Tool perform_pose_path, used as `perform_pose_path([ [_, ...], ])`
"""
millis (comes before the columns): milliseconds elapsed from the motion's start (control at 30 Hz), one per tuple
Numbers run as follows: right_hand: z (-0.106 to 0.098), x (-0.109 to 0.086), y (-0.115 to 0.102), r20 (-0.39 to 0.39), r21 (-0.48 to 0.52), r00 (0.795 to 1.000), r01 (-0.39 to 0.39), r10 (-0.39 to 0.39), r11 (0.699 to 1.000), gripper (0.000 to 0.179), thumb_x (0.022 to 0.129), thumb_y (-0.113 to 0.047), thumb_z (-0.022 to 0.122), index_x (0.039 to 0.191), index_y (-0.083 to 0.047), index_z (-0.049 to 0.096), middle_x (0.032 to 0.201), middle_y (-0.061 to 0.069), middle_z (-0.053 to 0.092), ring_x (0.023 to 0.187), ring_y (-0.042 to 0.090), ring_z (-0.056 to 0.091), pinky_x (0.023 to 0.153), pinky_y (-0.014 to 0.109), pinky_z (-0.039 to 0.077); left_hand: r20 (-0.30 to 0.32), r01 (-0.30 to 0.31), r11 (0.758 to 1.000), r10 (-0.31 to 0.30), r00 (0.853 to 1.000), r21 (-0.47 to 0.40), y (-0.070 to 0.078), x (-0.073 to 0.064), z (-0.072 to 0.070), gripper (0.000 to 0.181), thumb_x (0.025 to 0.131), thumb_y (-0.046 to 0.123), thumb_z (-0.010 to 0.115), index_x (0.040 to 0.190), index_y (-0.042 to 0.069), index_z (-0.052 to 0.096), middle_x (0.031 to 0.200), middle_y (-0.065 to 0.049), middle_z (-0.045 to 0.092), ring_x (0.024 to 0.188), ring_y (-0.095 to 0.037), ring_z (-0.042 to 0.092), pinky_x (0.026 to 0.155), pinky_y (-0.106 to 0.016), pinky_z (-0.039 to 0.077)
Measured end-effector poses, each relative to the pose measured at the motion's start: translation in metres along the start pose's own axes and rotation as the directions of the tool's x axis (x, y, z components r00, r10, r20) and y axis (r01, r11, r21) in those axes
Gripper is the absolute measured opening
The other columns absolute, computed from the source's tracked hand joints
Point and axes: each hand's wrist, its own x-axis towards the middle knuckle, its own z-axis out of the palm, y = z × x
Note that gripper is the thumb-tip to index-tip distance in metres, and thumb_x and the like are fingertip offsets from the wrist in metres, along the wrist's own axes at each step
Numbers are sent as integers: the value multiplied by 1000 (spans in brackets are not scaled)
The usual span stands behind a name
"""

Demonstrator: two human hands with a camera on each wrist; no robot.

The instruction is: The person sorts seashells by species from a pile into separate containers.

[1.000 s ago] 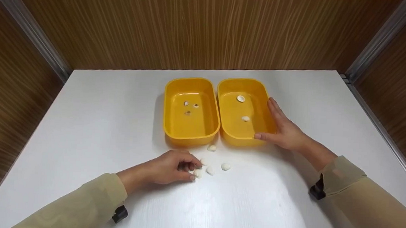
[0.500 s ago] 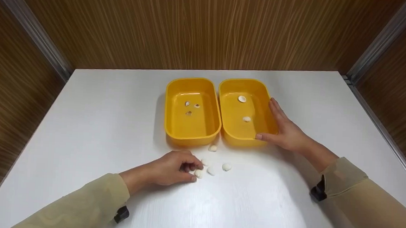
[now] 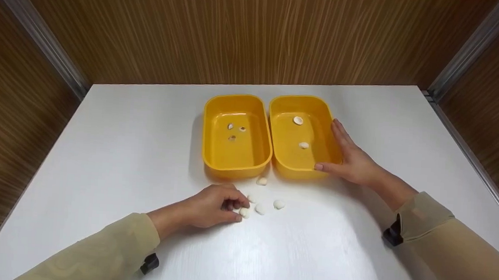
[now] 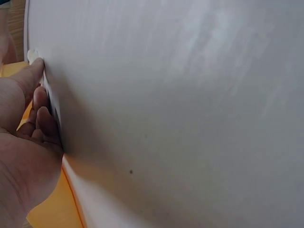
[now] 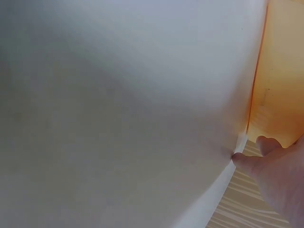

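My left hand rests low on the table, its thumb and index fingertip at either side of a small white seashell. The same shell shows at the fingertips in the left wrist view, partly hidden. Several other pale seashells lie close by, among them one shell to the right and another just before the bins. My right hand lies against the right yellow bin, fingers extended along its outer side and thumb at the front corner.
Beside the right bin stands a matching left yellow bin, with three small brownish shells inside. Two white shells, one of them at the back, sit in the right bin. Wood-grain panels enclose the white table behind and at both sides.
Both hands hold almost the same pose, and the shells and bins keep their places. Only a slight shift of the head view shows.
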Motion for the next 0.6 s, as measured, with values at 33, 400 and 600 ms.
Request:
perform_pose_path([
  [33,0,0,0,1,1,1000,-4,4,1000,124,90,-52,83,171,-23,-7,178,-3,-12,163,35,-1,126,63,10,0,0,1000,0,1000,1,0,0,0,21,94,9,82,115,9,77,99,-1,65,93,-15,59,84,-26,53],
  [400,-1,-2,-2,-2,4,1000,12,-12,1000,124,90,-50,83,171,-21,-6,178,-3,-12,163,34,-1,127,63,9,-2,21,999,-21,1000,28,3,-1,1,15,95,11,81,110,11,76,99,0,64,94,-15,58,85,-27,52],
  [600,-1,-2,-3,-1,9,1000,2,-2,1000,124,90,-51,83,171,-22,-6,178,-3,-12,163,33,-2,127,63,9,4,39,999,-39,999,37,4,-1,2,14,96,12,80,109,12,75,99,2,63,94,-16,58,86,-28,52],
])
